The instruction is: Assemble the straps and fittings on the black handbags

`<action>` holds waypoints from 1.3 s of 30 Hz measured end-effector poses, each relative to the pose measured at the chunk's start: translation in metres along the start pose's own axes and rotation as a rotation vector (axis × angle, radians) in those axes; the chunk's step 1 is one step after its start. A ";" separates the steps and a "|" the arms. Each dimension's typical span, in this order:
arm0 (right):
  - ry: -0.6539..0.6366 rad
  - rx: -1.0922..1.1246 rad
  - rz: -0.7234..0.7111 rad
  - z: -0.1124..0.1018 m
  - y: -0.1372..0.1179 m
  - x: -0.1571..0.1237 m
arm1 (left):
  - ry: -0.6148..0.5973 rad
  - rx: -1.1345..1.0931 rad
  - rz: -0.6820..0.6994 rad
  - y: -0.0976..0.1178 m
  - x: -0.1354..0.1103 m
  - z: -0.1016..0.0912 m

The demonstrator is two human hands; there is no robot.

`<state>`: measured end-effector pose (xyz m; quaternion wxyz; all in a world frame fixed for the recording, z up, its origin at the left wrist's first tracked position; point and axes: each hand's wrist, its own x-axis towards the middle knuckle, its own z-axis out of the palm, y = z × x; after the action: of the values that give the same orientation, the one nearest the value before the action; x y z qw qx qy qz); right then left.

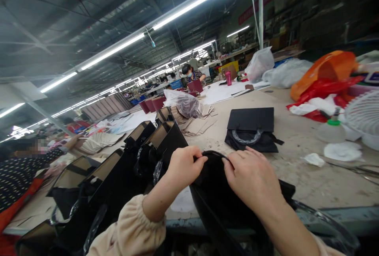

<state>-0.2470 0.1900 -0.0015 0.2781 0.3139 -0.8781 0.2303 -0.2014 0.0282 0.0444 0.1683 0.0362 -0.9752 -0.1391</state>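
Both my hands grip the upper edge of a black handbag (219, 193) at the front edge of the table. My left hand (185, 165) pinches the rim between thumb and fingers on the left. A short way to the right, my right hand (251, 173) holds the same rim, its thumb on the near side and its fingers over the far side. The bag's dark inside faces me, and its lower part drops below the table edge. A plastic-wrapped handle (328, 220) sticks out at its right. Beyond my hands lies another black handbag (250, 128), flat, with a wrapped handle.
Several black bags with tan inner panels (109, 173) stand at left. Cut pieces (197, 126) and a clear plastic bag (183, 102) lie behind them. At right are scissors (361, 169), a green-capped bottle (331, 129), a white fan (364, 110) and an orange bag (325, 70). Co-workers sit left and far back.
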 end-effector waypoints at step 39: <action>0.022 -0.100 -0.049 0.013 0.003 0.004 | -0.311 -0.362 0.002 -0.027 0.032 0.018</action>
<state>-0.2566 0.1831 -0.0092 0.3088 0.3182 -0.8775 0.1826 -0.2374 0.0028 0.0307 0.0199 -0.0176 -0.9486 -0.3153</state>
